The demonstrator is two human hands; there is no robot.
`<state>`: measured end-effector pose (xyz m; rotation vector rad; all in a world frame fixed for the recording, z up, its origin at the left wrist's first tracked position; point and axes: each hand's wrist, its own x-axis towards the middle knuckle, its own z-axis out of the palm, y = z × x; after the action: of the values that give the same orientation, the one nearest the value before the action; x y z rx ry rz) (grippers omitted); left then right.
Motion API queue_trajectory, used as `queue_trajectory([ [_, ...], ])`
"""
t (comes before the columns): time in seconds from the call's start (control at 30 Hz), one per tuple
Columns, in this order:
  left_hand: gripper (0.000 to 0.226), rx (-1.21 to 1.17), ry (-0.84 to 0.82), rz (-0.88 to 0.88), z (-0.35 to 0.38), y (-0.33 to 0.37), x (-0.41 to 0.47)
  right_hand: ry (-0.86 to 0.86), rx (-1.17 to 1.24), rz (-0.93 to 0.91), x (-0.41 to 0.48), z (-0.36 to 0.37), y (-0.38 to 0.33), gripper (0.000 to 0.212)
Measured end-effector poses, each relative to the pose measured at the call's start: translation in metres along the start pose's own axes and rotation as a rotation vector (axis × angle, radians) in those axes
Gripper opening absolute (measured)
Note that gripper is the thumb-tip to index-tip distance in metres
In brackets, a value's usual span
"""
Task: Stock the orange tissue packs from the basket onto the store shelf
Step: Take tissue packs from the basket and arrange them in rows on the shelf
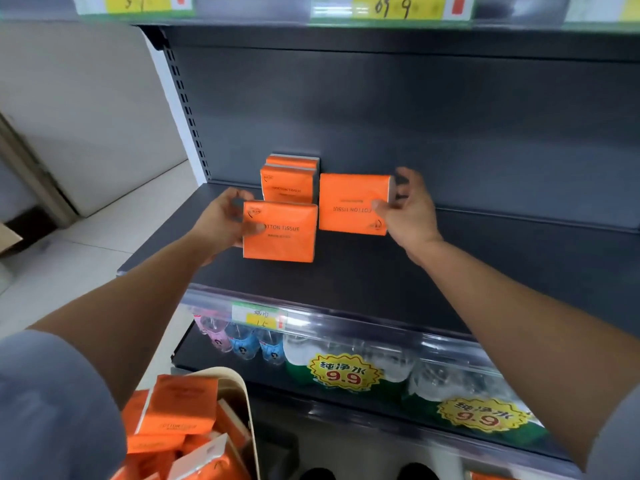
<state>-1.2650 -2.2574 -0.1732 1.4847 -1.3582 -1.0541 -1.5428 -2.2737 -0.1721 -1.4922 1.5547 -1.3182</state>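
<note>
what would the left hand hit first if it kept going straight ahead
Probably the row of packs standing on the shelf right behind it. The left hand holds a pack, and that pack would touch them first. The gap between them is hard to judge.

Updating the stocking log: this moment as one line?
left hand: grips left pack | right hand: grips inverted pack | shelved packs: upright at back | basket: holds spare packs
</note>
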Motion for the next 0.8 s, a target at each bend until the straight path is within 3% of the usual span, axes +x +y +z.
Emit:
queue_trajectory([
  [0.17, 0.040, 0.020, 0.016, -0.001, -0.002, -0.009, 0.014, 0.018, 0.005, -0.013, 0.008, 0.004, 0.001, 0.041],
  [0.37, 0.043, 0.025, 0.033, 0.003, -0.003, -0.015, 0.020, -0.007, -0.208, -0.083, 0.006, 0.009, -0.001, 0.044],
  [0.6, 0.048, 0.093, 0.112, 0.015, -0.003, -0.018, 0.039, -0.196, -0.269, 0.089, 0.010, 0.023, -0.016, 0.055],
  [0.8, 0.055, 0.167, 0.112, 0.031, -0.004, -0.024, 0.060, -0.195, -0.495, -0.267, 0.005, 0.033, -0.027, 0.033],
])
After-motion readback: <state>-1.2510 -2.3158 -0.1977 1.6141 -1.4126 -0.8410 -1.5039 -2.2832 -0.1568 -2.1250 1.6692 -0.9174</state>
